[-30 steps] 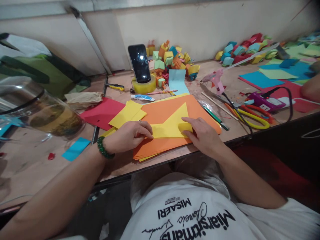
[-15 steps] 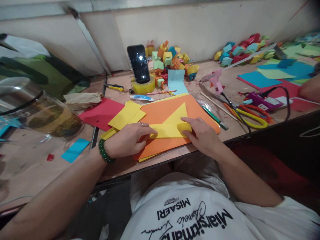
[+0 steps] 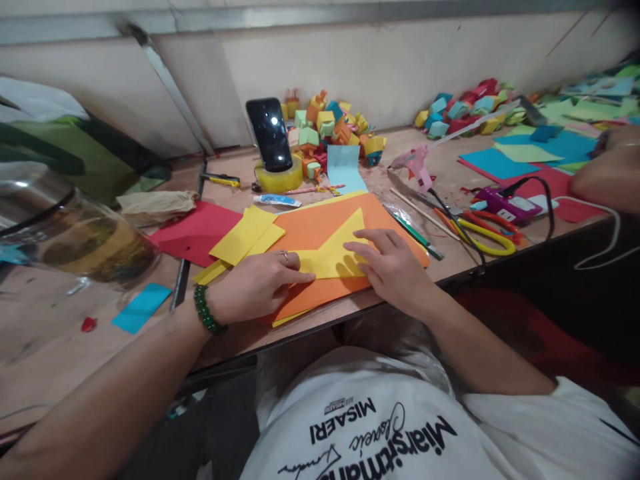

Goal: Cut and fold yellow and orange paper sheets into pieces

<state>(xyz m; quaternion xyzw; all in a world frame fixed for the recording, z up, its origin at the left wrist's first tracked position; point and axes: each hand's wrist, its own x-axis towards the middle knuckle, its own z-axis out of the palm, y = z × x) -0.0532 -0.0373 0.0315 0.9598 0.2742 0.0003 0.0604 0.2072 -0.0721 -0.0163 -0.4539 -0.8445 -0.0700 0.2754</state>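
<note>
Spreading from its pinch, the three-o'clock right hand (image 3: 393,267) seemingly flattens the folded yellow paper (image 3: 329,261), nine-o'clock left hand (image 3: 261,283) pressing.

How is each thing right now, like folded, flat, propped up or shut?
Yellow paper: folded, with a pointed corner
Left hand: pointing finger on it
Right hand: fingers spread over it
Orange sheets: stacked flat underneath
Phone: propped up at the tape roll, screen dark
Tape roll: lying flat
Pale blue paper: creased
Jar: lid on, partly filled
Glue gun: glue stick poking out its back; hot or cold, can't tell
</note>
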